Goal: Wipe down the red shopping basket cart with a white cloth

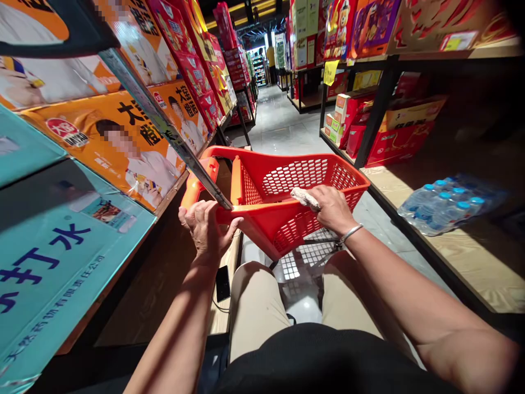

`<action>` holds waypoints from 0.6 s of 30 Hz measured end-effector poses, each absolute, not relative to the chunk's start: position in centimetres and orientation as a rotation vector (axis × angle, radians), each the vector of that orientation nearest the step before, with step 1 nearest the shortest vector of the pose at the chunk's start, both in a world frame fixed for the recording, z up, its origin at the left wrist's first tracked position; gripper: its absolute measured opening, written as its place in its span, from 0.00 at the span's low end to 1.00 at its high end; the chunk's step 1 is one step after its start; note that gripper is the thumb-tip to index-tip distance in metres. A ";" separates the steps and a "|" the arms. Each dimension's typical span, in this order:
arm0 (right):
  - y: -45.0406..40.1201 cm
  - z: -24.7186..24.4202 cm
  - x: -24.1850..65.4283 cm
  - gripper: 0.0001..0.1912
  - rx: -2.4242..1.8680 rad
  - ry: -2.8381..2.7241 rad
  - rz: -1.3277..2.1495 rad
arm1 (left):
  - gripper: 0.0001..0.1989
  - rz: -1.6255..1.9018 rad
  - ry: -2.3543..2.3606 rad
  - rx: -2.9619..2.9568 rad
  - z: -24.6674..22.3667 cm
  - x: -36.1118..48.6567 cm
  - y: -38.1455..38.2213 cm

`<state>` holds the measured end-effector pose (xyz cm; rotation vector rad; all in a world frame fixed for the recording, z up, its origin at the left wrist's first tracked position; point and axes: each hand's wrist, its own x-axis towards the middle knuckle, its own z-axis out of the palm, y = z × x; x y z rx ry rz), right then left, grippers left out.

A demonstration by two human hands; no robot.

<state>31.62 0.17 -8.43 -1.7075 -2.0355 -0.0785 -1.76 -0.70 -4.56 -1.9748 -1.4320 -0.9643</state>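
Note:
A red plastic shopping cart (295, 207) with perforated sides stands turned sideways before my knees. My left hand (207, 227) grips its near rim at the left corner, fingers curled over the edge and thumb apart. Beside those fingers a worn metal bar (172, 137) slants up to a black handle (88, 33) at the upper left. In my right hand (334, 210) is a bunched white cloth (305, 198), pressed against the cart's near rim toward the right end. The parts of the cloth under my fingers are hidden.
Orange cartons (110, 148) and a turquoise carton (61, 262) are stacked close on the left. A phone (222, 283) lies on the low shelf ledge by my knee. Shrink-wrapped water bottles (447, 202) sit on the right shelf. The tiled aisle (274, 115) runs ahead between shelves.

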 end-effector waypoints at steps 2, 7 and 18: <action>-0.3 -8.3 30.6 0.28 -1.746 -2.000 -0.102 | 0.27 -0.974 -1.502 -1.976 -4.4 -1.4 -0.8; -1.3 -6.2 24.8 0.38 -1.578 -2.125 -0.085 | 0.30 -1.042 -1.654 -1.964 -3.9 -0.3 -1.6; 1.0 -7.4 29.5 0.36 -1.533 -2.187 -0.024 | 0.29 -0.495 -1.321 -2.430 -3.5 2.9 -0.7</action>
